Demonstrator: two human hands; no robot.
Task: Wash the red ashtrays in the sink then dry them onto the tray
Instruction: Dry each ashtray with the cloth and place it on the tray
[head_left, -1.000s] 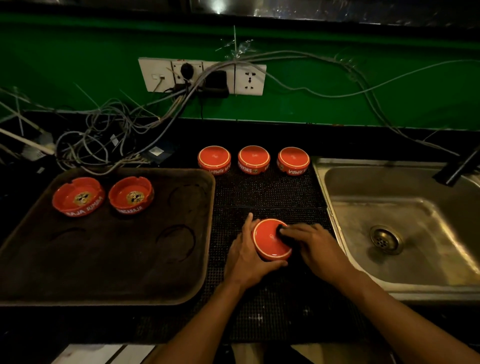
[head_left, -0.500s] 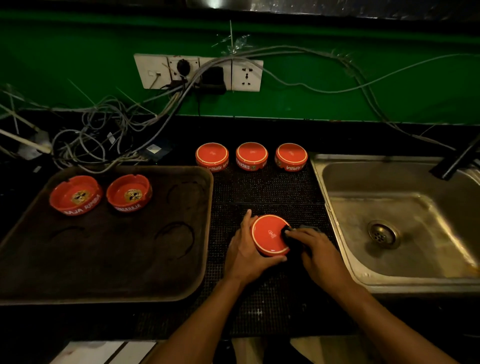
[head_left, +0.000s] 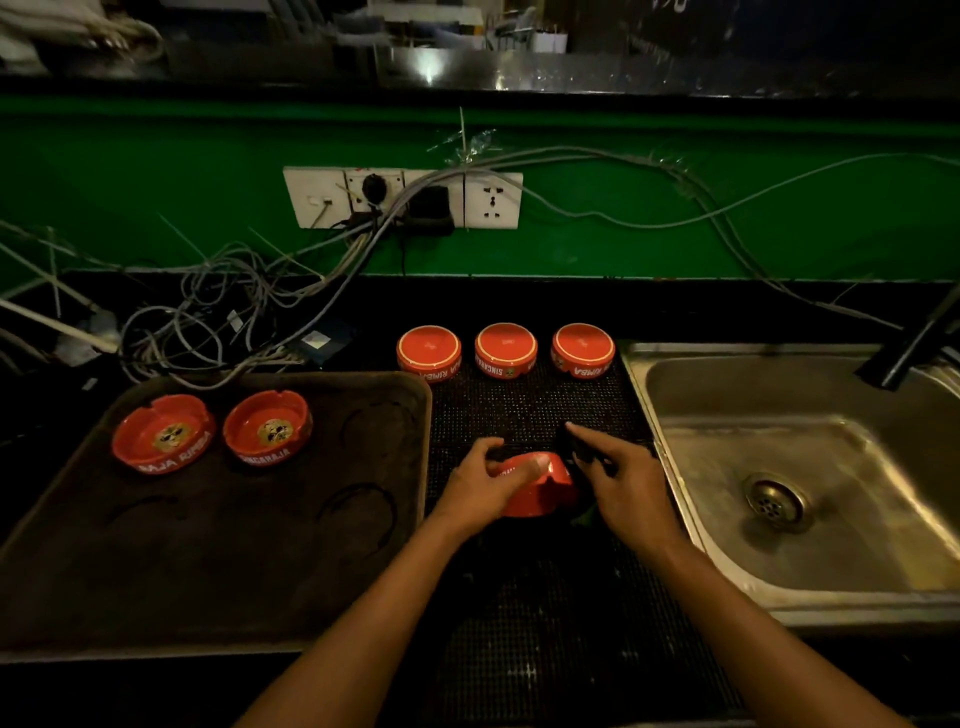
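Our left hand (head_left: 480, 486) holds a tipped ashtray (head_left: 540, 488) on the bench mat at 6 o'clock; our right hand (head_left: 618, 478) pinches a dark cloth (head_left: 579, 447) beside it

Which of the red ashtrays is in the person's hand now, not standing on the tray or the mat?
The ashtray at the mat's middle: the left hand grips it tilted. Two others sit upright on the tray; three lie upside down in a row behind.

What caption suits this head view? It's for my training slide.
Left hand holds an ashtray while right hand wipes it with a dark cloth.
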